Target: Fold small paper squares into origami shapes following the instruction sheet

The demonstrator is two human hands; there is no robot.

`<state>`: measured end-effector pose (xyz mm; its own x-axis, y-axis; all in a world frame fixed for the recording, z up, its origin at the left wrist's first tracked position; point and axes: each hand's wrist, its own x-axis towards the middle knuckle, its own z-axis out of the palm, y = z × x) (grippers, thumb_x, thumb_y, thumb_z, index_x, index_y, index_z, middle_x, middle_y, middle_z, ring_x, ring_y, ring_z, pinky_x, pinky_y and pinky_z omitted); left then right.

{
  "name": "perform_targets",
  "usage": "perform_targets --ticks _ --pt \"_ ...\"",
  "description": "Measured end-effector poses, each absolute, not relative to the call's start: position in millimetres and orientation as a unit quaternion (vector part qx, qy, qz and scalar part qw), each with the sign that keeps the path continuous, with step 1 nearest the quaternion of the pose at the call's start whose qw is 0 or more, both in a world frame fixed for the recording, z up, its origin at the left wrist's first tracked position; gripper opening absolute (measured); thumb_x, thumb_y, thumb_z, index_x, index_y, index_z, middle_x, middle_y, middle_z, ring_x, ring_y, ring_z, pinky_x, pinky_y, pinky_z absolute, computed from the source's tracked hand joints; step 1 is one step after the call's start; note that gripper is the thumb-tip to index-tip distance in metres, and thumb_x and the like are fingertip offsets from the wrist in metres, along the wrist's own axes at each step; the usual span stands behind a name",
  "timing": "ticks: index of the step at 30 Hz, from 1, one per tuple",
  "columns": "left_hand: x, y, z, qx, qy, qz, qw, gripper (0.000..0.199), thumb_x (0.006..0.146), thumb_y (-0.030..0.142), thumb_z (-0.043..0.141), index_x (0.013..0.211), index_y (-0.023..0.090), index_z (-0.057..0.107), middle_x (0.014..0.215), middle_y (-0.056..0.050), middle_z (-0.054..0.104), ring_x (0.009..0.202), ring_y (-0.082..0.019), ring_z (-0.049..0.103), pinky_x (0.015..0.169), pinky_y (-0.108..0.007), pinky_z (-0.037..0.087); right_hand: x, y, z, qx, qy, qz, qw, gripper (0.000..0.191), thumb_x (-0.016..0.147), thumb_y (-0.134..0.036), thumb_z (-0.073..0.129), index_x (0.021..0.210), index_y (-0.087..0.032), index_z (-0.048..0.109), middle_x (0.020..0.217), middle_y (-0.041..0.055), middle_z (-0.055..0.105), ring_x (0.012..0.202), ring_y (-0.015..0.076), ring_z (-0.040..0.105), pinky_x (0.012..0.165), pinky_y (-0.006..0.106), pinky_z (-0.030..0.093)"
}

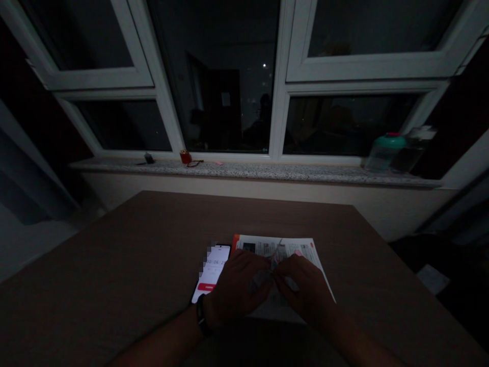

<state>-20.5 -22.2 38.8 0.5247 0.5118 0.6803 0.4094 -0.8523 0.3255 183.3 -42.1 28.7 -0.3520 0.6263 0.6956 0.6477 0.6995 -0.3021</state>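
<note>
My left hand [244,278] and my right hand [300,280] meet over a printed page [263,244] with an orange-red left edge. Both hands are closed, fingertips together on a small, thin, pale object [274,259] whose kind I cannot make out in the dim light. A slender pointed end of it sticks up and away from the fingers. Something small and pink [298,252] shows just beyond my right hand's knuckles. Left of the page, partly behind my left hand, lies a lit phone [212,270] with a timer-like screen. A dark band [202,316] circles my left wrist.
The brown table [114,265] reaches to the wall below a granite sill [244,171]. On the sill stand a small red jar [185,157], a small dark bottle [148,158], a teal-topped jug [385,150] and another clear container [414,148]. Dark windows rise behind.
</note>
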Motion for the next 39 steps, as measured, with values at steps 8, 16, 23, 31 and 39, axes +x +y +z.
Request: perform_targets --ticks 8,16,23,31,39 --pt "-21 -20 39 0.875 0.256 0.411 0.024 0.014 0.095 0.017 0.054 0.107 0.021 0.060 0.099 -0.005 0.071 0.090 -0.020 0.065 0.081 -0.036 0.047 183 -44 33 -0.380 -0.833 -0.014 0.401 0.028 0.092 -0.019 0.057 0.120 -0.023 0.058 0.095 0.0072 0.069 0.084 0.0225 0.065 0.081 0.040 0.051" --pt "-21 -20 39 0.868 0.253 0.427 0.016 0.017 0.094 0.016 0.058 0.110 0.021 0.059 0.098 -0.005 0.070 0.089 -0.020 0.063 0.081 -0.035 0.045 185 -45 40 -0.360 -0.813 -0.081 0.451 0.010 0.092 -0.015 0.058 0.098 -0.022 0.061 0.102 0.0087 0.065 0.096 0.0242 0.059 0.081 0.040 0.046" --pt "-21 -19 36 0.873 0.267 0.409 0.014 0.013 0.098 0.018 0.052 0.106 0.022 0.061 0.091 -0.004 0.069 0.085 -0.020 0.063 0.080 -0.035 0.046 185 -44 40 -0.369 -0.820 -0.002 0.437 0.013 0.094 -0.017 0.055 0.104 -0.023 0.058 0.089 0.0052 0.066 0.082 0.0220 0.060 0.074 0.038 0.044" --pt "-22 -18 35 0.869 0.276 0.411 0.026 0.014 0.097 0.016 0.055 0.110 0.021 0.059 0.094 -0.004 0.068 0.087 -0.020 0.062 0.080 -0.035 0.045 187 -43 38 -0.387 -0.791 0.047 0.471 0.009 0.097 -0.021 0.053 0.093 -0.023 0.061 0.082 0.0034 0.065 0.076 0.0192 0.061 0.074 0.034 0.047" --pt "-23 -13 28 0.846 0.321 0.422 0.044 0.017 0.099 0.017 0.050 0.114 0.022 0.059 0.099 -0.005 0.066 0.092 -0.020 0.061 0.081 -0.034 0.048 193 -32 33 -0.510 -0.683 0.183 0.490 0.020 0.097 -0.036 0.051 0.086 -0.023 0.061 0.071 0.0005 0.065 0.061 0.0165 0.059 0.056 0.026 0.046"
